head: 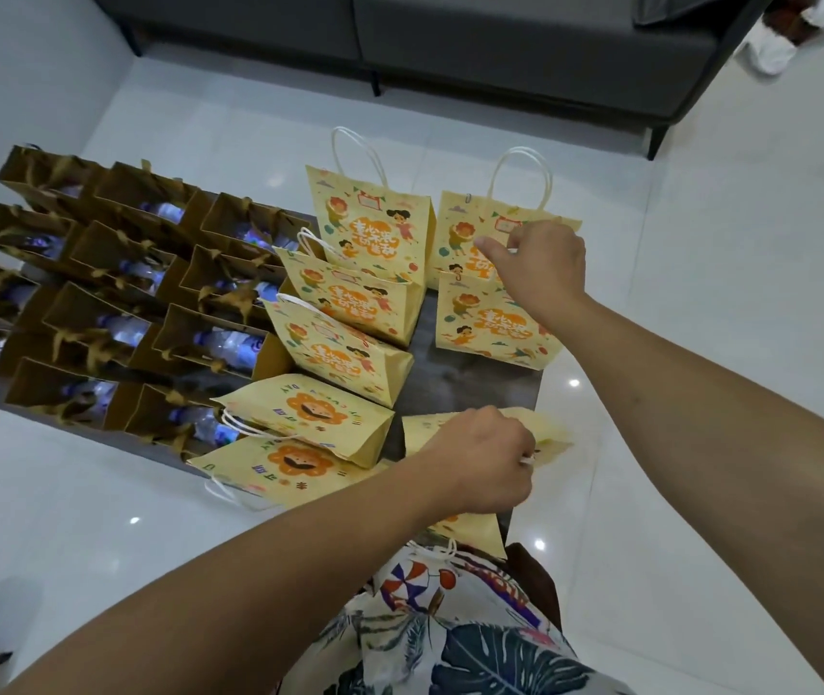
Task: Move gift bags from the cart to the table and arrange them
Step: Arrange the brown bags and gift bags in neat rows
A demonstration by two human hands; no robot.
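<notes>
A low dark table (455, 381) carries several yellow printed gift bags. One column of them (350, 298) stands and leans down the middle, and two lie flat at the near end (309, 418). At the far right a yellow bag (470, 228) stands upright with its white handles up, and a second yellow bag (492, 323) stands in front of it. My right hand (540, 265) reaches over that second bag's top edge, fingers curled down on it and thumb out to the left. My left hand (482, 461) grips the white cord handle of a tilted yellow bag (548, 433) at the near right.
Several brown gift bags (114, 288) holding water bottles fill the table's left half in rows. A grey sofa (500, 47) stands beyond the table on the glossy white tile floor (700, 293). Another yellow bag (475, 531) hangs at the table's near edge by my patterned shirt.
</notes>
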